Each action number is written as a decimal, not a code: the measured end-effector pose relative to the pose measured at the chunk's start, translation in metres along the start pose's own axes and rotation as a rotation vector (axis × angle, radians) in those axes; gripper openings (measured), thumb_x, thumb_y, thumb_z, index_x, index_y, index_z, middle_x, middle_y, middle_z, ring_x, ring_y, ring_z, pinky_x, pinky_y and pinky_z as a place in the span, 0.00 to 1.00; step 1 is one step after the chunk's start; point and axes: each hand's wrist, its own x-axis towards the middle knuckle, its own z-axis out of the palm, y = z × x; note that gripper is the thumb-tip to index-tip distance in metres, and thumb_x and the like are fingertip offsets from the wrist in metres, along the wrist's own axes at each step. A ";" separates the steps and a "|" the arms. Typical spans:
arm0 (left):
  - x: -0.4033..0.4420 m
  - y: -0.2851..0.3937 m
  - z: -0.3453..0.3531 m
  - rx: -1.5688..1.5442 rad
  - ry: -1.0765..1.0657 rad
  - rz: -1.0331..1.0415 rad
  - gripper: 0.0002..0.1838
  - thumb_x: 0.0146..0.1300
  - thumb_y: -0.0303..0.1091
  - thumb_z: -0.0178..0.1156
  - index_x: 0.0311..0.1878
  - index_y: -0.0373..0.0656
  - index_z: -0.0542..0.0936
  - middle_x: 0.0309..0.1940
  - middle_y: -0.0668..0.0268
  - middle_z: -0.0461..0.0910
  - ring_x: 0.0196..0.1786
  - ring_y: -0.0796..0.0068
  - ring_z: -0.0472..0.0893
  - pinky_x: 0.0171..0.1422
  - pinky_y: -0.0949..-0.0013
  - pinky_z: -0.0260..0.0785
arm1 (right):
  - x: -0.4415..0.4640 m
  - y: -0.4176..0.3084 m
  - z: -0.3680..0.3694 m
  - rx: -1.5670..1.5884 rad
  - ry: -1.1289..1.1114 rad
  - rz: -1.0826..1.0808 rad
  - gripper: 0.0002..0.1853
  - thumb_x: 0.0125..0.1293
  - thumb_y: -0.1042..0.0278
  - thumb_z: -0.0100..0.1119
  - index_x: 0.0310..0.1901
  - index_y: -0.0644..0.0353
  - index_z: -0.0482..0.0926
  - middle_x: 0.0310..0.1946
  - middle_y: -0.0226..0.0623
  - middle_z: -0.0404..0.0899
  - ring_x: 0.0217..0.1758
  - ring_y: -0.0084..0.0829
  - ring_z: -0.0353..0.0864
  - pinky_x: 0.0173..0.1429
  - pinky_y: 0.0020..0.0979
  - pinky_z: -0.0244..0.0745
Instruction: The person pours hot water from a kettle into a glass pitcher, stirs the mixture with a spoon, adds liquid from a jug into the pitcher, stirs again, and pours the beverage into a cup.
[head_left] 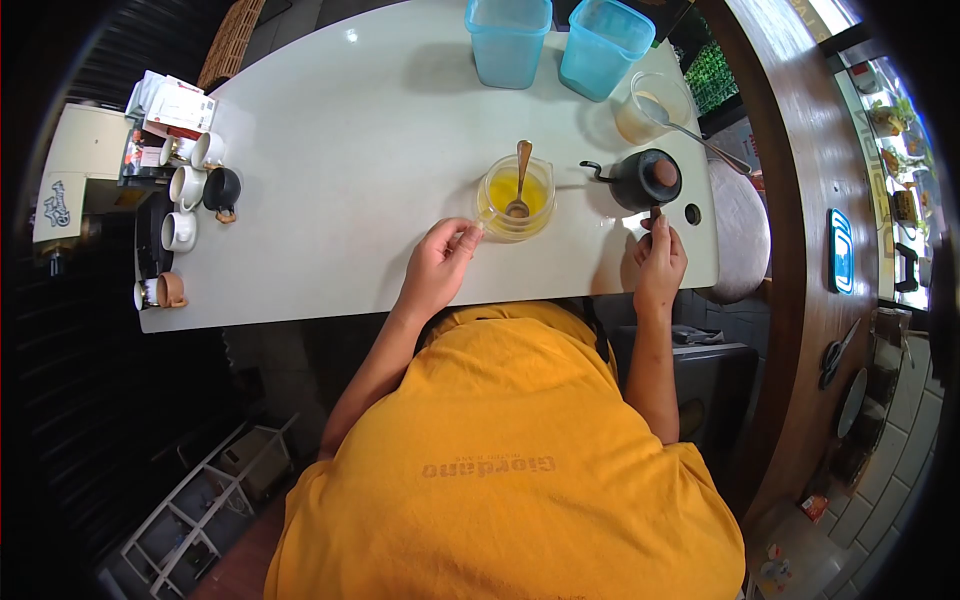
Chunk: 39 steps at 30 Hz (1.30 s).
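A clear glass cup [541, 212] with yellow liquid stands on the white table [340, 160], a spoon [523, 165] leaning in it. My left hand [440, 262] pinches the cup's handle at its near left side. On the right, my right hand [659, 262] is closed round the handle of a small black kettle [634, 185], whose thin curved spout points left toward the cup. The kettle has a brown knob on its lid. Behind it stands a clear container [640, 120] with a pale content and a spoon [705, 146] resting across it.
Two blue plastic containers [508, 45] stand at the far edge. Several cups [186, 188] and a paper stack [175, 105] line the left edge. A round hole [693, 214] pierces the tabletop at right, beside a grey stool [742, 235] and a wooden ledge [800, 200].
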 end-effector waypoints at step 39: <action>-0.011 0.007 -0.017 -0.077 0.118 -0.098 0.18 0.68 0.43 0.60 0.49 0.37 0.78 0.26 0.70 0.77 0.28 0.86 0.72 0.32 0.79 0.64 | -0.012 -0.049 0.129 -0.897 -0.470 -0.931 0.06 0.59 0.62 0.65 0.34 0.53 0.83 0.32 0.27 0.80 0.44 0.37 0.70 0.50 0.40 0.59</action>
